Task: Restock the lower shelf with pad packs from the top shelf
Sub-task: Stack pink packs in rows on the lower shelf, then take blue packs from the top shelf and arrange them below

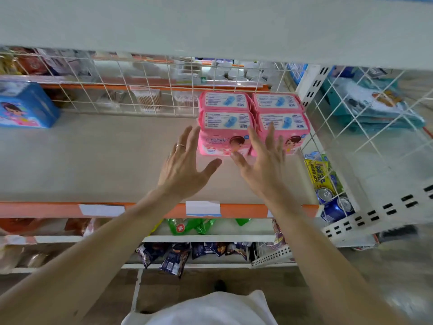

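Several pink pad packs (225, 123) stand in two stacked columns at the back right of a pale shelf (98, 160), against the wire grid. The right column (284, 120) leans on the side grid. My left hand (185, 165), a ring on one finger, is spread with straight fingers just in front of the left column. My right hand (262, 160) is spread the same way in front of the right column, fingertips over the lower packs. Neither hand holds anything. A blue pad pack (25, 106) stands at the shelf's far left.
The top shelf's white underside (210, 26) spans the upper view. An orange front rail with paper price tags (203, 208) edges the shelf. Snack bags (173, 256) fill lower shelves. Drink cans (335, 205) and blue packs (375, 104) sit beyond the right wire grid.
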